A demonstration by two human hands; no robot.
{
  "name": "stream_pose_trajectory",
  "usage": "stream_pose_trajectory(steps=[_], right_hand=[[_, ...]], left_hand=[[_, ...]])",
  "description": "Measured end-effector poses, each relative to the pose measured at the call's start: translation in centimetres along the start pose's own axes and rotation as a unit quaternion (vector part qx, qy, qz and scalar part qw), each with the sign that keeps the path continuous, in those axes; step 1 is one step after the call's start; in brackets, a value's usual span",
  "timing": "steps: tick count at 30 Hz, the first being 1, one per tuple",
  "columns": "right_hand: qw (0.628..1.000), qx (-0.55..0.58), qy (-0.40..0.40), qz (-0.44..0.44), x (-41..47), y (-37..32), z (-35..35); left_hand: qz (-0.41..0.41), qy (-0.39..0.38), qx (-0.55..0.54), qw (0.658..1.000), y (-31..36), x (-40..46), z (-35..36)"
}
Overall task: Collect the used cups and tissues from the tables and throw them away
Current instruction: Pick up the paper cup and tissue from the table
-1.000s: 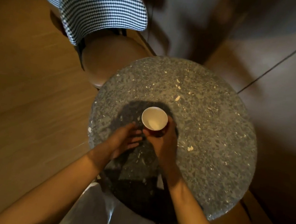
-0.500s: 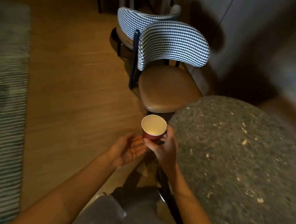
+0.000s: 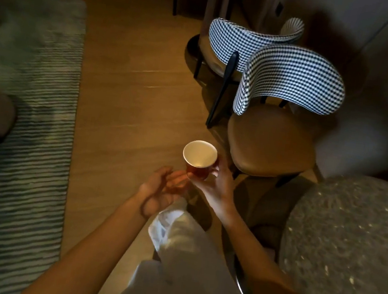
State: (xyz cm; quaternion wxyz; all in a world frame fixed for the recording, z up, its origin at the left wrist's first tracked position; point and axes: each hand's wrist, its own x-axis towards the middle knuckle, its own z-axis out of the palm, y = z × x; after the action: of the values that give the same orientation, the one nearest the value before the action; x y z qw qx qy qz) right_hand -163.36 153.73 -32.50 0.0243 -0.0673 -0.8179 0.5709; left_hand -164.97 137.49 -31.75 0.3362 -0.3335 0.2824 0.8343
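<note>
Holding one used cup (image 3: 199, 158) upright, the right hand (image 3: 216, 186) is keeping its grip clamped round the cup's red wall, out over the wooden floor (image 3: 130, 94). The left hand (image 3: 161, 189) is waiting just beside that grip, fingers relaxed and holding nothing. The stone counter (image 3: 347, 246) is lying off to the grip's right. Judging by this, collection is under way; binning is not yet done, and no bin is showing.
</note>
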Motion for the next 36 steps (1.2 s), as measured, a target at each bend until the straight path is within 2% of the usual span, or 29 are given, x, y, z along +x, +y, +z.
stream_pose_trajectory(steps=[7, 12, 15, 21, 26, 30, 36], right_hand=[[0.999, 0.035, 0.041, 0.011, 16.3, -3.2, 3.4], [0.999, 0.032, 0.041, 0.009, 27.5, -5.4, 4.2], [0.998, 0.030, 0.050, 0.004, 33.0, -6.4, 5.1], [0.997, 0.030, 0.074, 0.005, 43.7, -6.8, 7.8], [0.989, 0.041, 0.127, 0.061, 53.7, -8.7, 10.8], [0.984, 0.014, 0.160, 0.071, 60.7, -9.9, 12.2], [0.976, 0.024, 0.192, 0.102, 69.3, -9.1, 13.0]], left_hand=[[0.017, 0.019, 0.090, 0.996, 15.0, 7.7, 6.6], [0.039, -0.012, 0.087, 0.995, 24.1, 11.5, 11.8], [0.041, -0.005, 0.105, 0.994, 28.5, 14.2, 13.9], [0.011, 0.010, 0.116, 0.993, 37.8, 21.3, 17.6], [-0.024, -0.013, 0.140, 0.990, 47.5, 27.6, 20.8], [-0.064, -0.034, 0.182, 0.981, 54.2, 31.3, 23.8], [-0.099, -0.032, 0.202, 0.974, 60.8, 38.3, 27.3]])
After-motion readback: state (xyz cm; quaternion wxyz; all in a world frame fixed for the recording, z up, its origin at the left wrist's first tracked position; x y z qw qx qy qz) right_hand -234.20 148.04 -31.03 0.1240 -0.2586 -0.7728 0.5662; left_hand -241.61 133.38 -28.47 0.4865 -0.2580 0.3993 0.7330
